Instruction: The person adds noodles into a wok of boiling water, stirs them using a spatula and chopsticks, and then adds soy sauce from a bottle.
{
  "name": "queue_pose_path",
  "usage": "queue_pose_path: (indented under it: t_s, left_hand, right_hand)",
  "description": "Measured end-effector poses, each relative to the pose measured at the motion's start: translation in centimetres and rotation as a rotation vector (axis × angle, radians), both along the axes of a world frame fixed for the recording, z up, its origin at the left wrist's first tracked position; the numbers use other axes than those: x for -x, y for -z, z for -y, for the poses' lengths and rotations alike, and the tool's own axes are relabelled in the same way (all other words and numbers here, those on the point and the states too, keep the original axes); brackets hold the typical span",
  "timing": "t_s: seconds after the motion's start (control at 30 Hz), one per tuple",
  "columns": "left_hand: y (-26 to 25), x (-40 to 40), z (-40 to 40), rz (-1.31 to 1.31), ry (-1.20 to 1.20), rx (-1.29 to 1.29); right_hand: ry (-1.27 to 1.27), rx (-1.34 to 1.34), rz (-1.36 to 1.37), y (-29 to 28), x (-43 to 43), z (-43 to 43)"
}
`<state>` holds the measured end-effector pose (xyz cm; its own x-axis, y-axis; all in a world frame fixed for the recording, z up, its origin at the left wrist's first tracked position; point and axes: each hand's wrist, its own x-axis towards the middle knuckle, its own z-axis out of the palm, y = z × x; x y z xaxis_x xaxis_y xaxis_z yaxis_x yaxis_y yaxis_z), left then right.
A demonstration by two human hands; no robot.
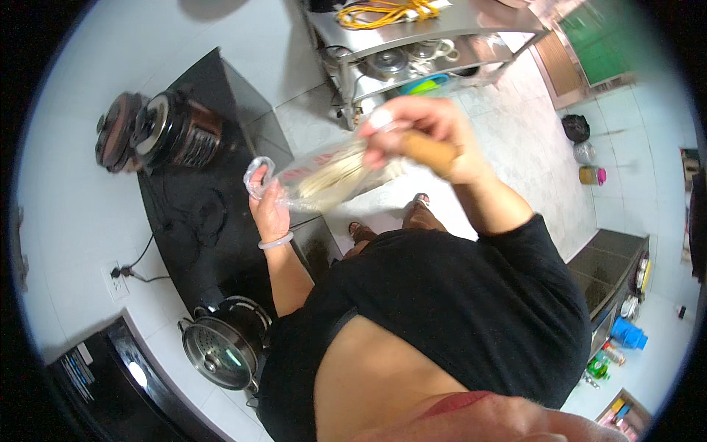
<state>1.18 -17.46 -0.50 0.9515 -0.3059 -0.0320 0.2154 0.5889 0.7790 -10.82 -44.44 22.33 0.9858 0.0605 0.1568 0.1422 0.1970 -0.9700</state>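
Observation:
My left hand point(270, 212), with a pale bangle at its wrist, grips the looped handle end of a clear plastic bag point(290, 179) that bears red writing. Inside the bag lies a bundle of pale thin strands point(331, 178), like dried noodles. My right hand point(422, 132) is blurred and pinches at the bag's other end. A tan cylindrical thing point(431, 152), perhaps a wooden handle, is held in that hand too. Both hands are up in front of my body, above the tiled floor and the edge of the black counter point(190, 265).
Two electric cookers point(179, 132) stand at the counter's far end, a steamer pot point(221, 348) at its near end. A power cord point(149, 248) runs to a wall socket point(116, 279). Ahead is a stainless steel table point(464, 25) with a yellow cable point(381, 15). Another counter point(605, 265) is at right.

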Motion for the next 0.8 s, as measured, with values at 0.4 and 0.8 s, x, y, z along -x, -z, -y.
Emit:
queue_pose_path:
  t_s: [0.4, 0.8]
  left_hand:
    - [-5.6, 7.3, 31.9, 0.232, 0.248, -0.137]
    - [-8.4, 16.8, 60.9, 0.602, 0.778, -0.251]
  right_hand:
    - [0.92, 0.085, 0.099, 6.1, 22.0, 26.2]
    - [1.406, -0.002, 0.397, 8.4, 33.2, 47.3]
